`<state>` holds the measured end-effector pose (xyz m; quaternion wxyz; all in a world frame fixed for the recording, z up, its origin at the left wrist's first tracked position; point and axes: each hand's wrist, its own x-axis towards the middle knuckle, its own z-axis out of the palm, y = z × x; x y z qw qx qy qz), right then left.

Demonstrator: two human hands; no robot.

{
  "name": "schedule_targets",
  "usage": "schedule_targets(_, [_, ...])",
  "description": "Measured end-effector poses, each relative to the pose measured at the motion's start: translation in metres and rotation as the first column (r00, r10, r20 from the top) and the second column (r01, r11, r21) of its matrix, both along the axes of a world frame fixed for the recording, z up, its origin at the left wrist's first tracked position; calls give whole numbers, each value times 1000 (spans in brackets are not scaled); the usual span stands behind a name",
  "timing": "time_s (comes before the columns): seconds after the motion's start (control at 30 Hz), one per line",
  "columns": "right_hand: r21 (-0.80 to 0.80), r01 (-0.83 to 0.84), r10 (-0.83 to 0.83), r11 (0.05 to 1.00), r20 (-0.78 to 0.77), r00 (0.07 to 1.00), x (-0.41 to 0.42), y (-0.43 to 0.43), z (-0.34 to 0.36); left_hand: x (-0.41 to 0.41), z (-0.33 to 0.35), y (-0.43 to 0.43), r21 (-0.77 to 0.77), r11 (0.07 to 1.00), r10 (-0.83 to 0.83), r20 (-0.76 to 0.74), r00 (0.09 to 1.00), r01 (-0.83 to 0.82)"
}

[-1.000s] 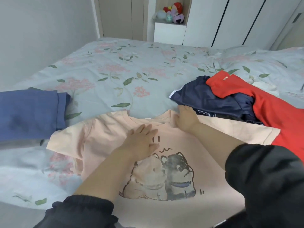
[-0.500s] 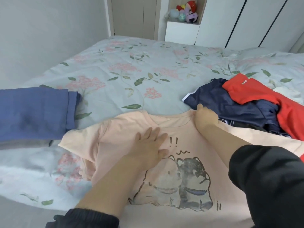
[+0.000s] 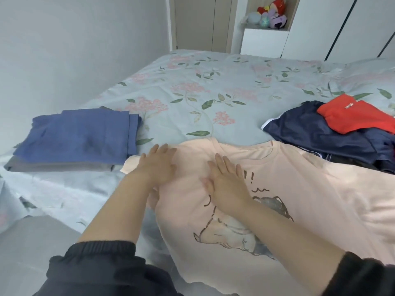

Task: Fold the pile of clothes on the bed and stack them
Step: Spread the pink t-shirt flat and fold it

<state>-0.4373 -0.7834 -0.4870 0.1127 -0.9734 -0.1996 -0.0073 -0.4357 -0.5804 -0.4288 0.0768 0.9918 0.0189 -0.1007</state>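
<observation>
A peach T-shirt (image 3: 310,189) with a cartoon dog print lies face up on the near part of the bed. My left hand (image 3: 157,165) lies flat with straight fingers on the shirt's left shoulder, near its sleeve. My right hand (image 3: 226,182) presses flat on the chest just left of the print. To the left sits a folded stack (image 3: 79,138) with a blue garment on top and a grey one under it. At the right lies a loose pile: a navy garment (image 3: 316,135) with a red one (image 3: 352,118) on top.
The bed (image 3: 213,86) has a pale blue floral cover and stretches away to the back. A grey wall runs along its left side. White wardrobes and a shelf with plush toys (image 3: 271,17) stand behind it.
My right hand has left the collar's right side and now lies flat on the chest. My left hand slid left onto the shoulder. The view has turned left.
</observation>
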Motion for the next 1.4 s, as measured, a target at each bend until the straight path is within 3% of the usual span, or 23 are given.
schedule_targets(0.23, [-2, 58, -58, 998, 15, 998, -2, 9, -12, -28, -1, 68, -224, 938, 248, -103, 963, -265])
schedule_targets(0.43, [21, 63, -64, 998, 79, 995, -3, 10, -12, -40, -7, 88, -374, 801, 474, -80, 877, -468])
schedule_targets(0.5, [27, 56, -58, 998, 104, 993, -3, 10, -12, -41, -10, 80, -466, 752, 481, -94, 872, -466])
schedule_targets(0.63, [35, 60, -64, 998, 128, 990, -4, 10, -11, -40, -18, 62, -585, 737, 453, 55, 890, -339])
schedule_targets(0.7, [34, 59, -63, 998, 136, 989, -3, 10, -11, -39, -15, 57, -763, 574, 495, 34, 868, -297])
schedule_targets(0.77, [36, 56, -61, 998, 152, 987, -3, 10, -11, -37, -11, 58, -917, 289, 548, -77, 833, -275])
schedule_targets(0.83, [42, 59, -65, 997, 155, 986, -3, 11, -12, -37, -10, 60, -970, 49, 557, -173, 812, -240])
schedule_targets(0.93, [47, 60, -67, 997, 162, 985, -2, 11, -13, -37, -11, 61, -981, -90, 588, -193, 786, -173])
schedule_targets(1.0, [42, 63, -69, 997, 166, 984, -1, 11, -13, -39, -13, 63, -987, -62, 584, -155, 797, -147])
schedule_targets(1.13, [25, 68, -71, 997, 165, 984, 0, 11, -14, -44, -21, 69, -913, 366, 404, -19, 915, -181])
schedule_targets(1.2, [20, 62, -65, 998, 168, 984, 0, 11, -14, -45, -24, 67, -863, 475, 342, 2, 940, -171])
schedule_targets(1.27, [18, 57, -59, 998, 164, 985, 0, 11, -13, -43, -25, 65, -818, 542, 412, 60, 909, -192])
schedule_targets(1.4, [14, 56, -57, 998, 157, 986, 0, 11, -13, -37, -24, 63, -777, 557, 528, 61, 847, -291])
